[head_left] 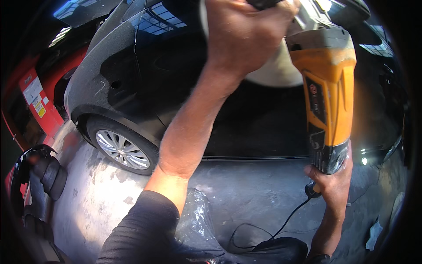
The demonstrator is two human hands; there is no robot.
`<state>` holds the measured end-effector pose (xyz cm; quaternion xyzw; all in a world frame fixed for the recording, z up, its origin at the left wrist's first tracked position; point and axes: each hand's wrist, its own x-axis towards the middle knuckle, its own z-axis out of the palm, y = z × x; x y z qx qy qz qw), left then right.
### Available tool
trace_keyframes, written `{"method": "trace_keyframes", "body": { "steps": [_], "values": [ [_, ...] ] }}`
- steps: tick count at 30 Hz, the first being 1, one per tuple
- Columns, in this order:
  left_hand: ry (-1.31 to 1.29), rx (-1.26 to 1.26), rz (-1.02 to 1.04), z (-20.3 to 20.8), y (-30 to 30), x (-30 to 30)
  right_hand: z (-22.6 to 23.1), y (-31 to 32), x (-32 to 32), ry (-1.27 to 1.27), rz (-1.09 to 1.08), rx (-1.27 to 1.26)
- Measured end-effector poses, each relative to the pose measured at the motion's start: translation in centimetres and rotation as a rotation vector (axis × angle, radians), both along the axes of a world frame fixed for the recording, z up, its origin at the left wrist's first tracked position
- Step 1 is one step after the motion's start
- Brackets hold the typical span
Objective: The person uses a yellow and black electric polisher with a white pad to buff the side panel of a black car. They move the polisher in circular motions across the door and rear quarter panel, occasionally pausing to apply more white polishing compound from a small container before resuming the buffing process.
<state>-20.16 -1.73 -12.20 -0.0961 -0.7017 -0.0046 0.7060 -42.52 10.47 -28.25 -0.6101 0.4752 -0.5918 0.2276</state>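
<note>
An orange-and-black corded polisher (330,99) is held up in front of a black car (250,119). My left hand (244,37) is closed around its dark front handle (263,3) at the upper edge of the view. Down at the black rear end of the tool, my right hand (334,178) wraps round the grip. A round whitish pad (279,70) shows partly behind my left hand and the tool's grey head. It overlaps the car's side panel; whether it touches the paint I cannot tell.
The car's wheel (123,148) with silver spokes stands at the left. A black cord (292,218) drops from the tool and loops on the stained grey floor (246,180). Red equipment (41,103) and dark objects (48,176) line the far left. Something pale (374,235) lies lower right.
</note>
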Motion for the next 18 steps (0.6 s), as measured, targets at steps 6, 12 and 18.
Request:
{"method": "trace_keyframes", "body": {
  "steps": [6, 12, 18],
  "values": [
    [0.288, 0.139, 0.290, -4.2, 2.8, 9.8, -0.3, -2.0, 5.7, 0.046, 0.267, -0.014],
    [0.274, 0.139, 0.515, -6.3, 5.7, 22.5, 0.4, -5.4, 13.1, 0.252, 0.582, 0.032],
    [0.429, 0.166, 0.540, -9.3, 6.1, 23.1, -1.2, -6.5, 13.7, 0.328, 0.634, 0.005]
  ]
}}
